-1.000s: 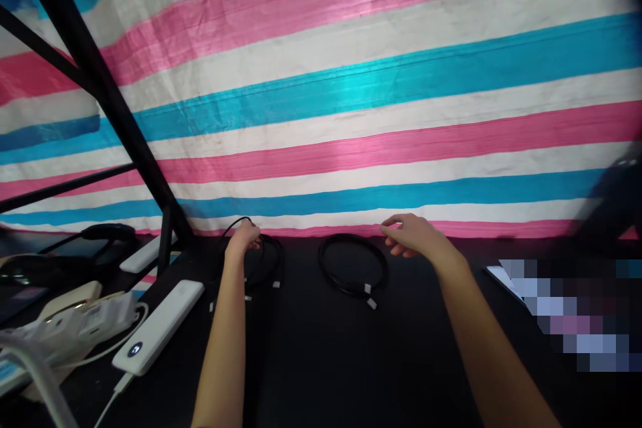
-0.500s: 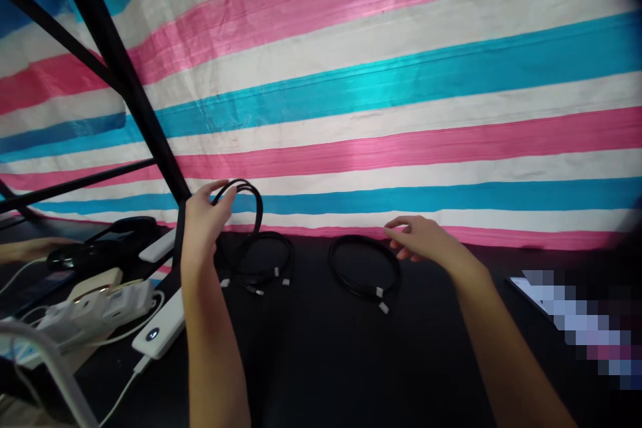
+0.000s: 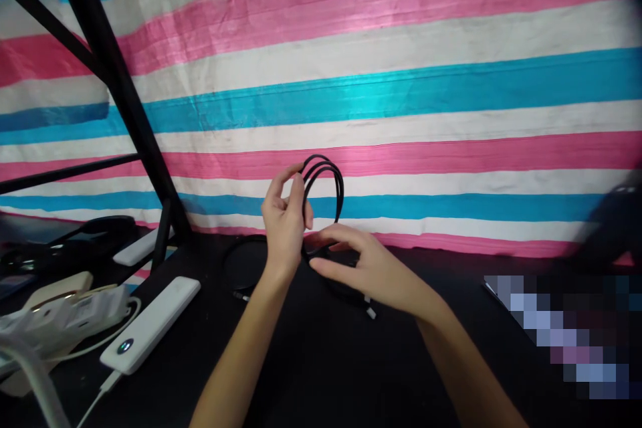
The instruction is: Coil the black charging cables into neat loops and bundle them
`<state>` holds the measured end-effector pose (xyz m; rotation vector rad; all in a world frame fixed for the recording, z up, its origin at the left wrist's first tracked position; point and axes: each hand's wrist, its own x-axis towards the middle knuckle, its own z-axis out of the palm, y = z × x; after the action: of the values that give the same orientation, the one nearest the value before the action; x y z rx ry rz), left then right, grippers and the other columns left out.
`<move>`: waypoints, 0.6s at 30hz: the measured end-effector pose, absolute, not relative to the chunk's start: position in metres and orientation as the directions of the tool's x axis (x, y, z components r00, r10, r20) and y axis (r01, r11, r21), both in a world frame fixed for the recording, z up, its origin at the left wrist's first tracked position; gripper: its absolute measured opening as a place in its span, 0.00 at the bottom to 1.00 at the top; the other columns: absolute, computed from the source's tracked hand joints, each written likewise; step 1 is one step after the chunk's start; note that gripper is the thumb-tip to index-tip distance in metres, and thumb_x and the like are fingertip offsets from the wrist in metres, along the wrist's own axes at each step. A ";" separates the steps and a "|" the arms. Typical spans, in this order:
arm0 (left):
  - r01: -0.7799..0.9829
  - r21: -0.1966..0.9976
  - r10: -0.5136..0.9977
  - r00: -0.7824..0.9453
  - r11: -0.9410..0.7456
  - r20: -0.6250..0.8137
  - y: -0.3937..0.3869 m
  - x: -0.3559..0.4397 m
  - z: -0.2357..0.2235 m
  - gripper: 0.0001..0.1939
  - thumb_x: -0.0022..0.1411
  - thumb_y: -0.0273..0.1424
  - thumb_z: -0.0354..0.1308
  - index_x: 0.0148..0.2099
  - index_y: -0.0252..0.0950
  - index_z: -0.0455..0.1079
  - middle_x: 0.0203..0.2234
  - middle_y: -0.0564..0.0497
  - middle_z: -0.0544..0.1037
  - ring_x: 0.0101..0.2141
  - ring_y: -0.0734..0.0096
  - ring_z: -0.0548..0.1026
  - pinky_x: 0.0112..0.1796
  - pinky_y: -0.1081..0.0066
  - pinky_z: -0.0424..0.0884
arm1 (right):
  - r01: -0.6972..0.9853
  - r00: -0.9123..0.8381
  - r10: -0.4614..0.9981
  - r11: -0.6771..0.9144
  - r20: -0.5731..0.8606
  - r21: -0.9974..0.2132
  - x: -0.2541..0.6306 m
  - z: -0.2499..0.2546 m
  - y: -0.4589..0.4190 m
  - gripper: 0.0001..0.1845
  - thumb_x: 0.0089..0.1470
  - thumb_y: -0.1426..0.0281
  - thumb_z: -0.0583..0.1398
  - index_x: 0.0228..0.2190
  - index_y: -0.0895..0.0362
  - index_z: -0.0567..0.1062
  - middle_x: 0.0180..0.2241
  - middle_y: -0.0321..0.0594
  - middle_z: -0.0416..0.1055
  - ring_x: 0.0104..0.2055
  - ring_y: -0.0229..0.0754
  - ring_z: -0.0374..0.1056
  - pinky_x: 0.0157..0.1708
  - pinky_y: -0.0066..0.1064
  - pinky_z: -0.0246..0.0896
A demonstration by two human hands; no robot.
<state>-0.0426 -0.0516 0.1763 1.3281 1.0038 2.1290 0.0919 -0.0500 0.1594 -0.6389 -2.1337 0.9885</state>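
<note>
My left hand [image 3: 287, 217] is closed on a coiled black cable [image 3: 341, 190], whose loops stand up above the fingers before the striped sheet. Beside it, my right hand [image 3: 358, 257] is at the lower part of this coil, thumb and fingers apart; whether it touches the cable I cannot tell. A second coiled cable [image 3: 346, 293] lies on the black table under my right hand, mostly covered, its pale plug ends showing. Behind my left forearm rests another black cable coil [image 3: 225, 259], partly hidden, with a metal plug visible.
On the left lie a white power bank [image 3: 155, 324] with a cable plugged in, a power strip with white chargers [image 3: 75, 314] and a black strap-like item [image 3: 108, 224]. A black metal frame [image 3: 125, 107] slants up there. A pixelated flat object [image 3: 556, 334] lies right.
My left hand has carried its coil rightward from beside the frame. My right hand has moved left to meet it, over the coil on the table. The view has shifted slightly.
</note>
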 end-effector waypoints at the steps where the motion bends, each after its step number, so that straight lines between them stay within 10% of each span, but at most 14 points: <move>1: 0.013 0.766 0.687 -0.432 -0.643 0.584 -0.051 -0.038 0.174 0.14 0.62 0.40 0.53 0.46 0.39 0.69 0.08 0.61 0.57 0.10 0.82 0.55 0.14 0.79 0.48 | 0.128 -0.646 0.659 0.591 0.386 -0.796 0.090 0.158 -0.051 0.15 0.49 0.64 0.63 0.41 0.54 0.76 0.42 0.40 0.74 0.45 0.42 0.69 0.47 0.36 0.64; 6: -0.042 0.764 0.705 -0.423 -0.643 0.570 -0.047 -0.031 0.169 0.13 0.63 0.41 0.52 0.45 0.41 0.68 0.09 0.62 0.54 0.10 0.81 0.58 0.13 0.79 0.49 | 0.146 -0.614 0.675 0.607 0.409 -0.781 0.089 0.153 -0.045 0.04 0.51 0.70 0.60 0.30 0.56 0.75 0.32 0.37 0.75 0.36 0.39 0.71 0.41 0.32 0.66; 18: 0.094 0.714 0.602 -0.469 -0.693 0.646 -0.056 -0.018 0.165 0.15 0.65 0.42 0.48 0.47 0.42 0.67 0.10 0.61 0.60 0.11 0.80 0.62 0.15 0.79 0.56 | 0.135 -0.682 0.574 0.708 0.453 -0.693 0.096 0.158 -0.049 0.14 0.46 0.77 0.59 0.38 0.56 0.73 0.40 0.40 0.73 0.42 0.41 0.68 0.45 0.34 0.63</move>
<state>-0.0182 -0.0562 0.1653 1.3941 1.0154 2.2238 0.0957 -0.0491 0.1578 -0.5366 -2.2344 0.8373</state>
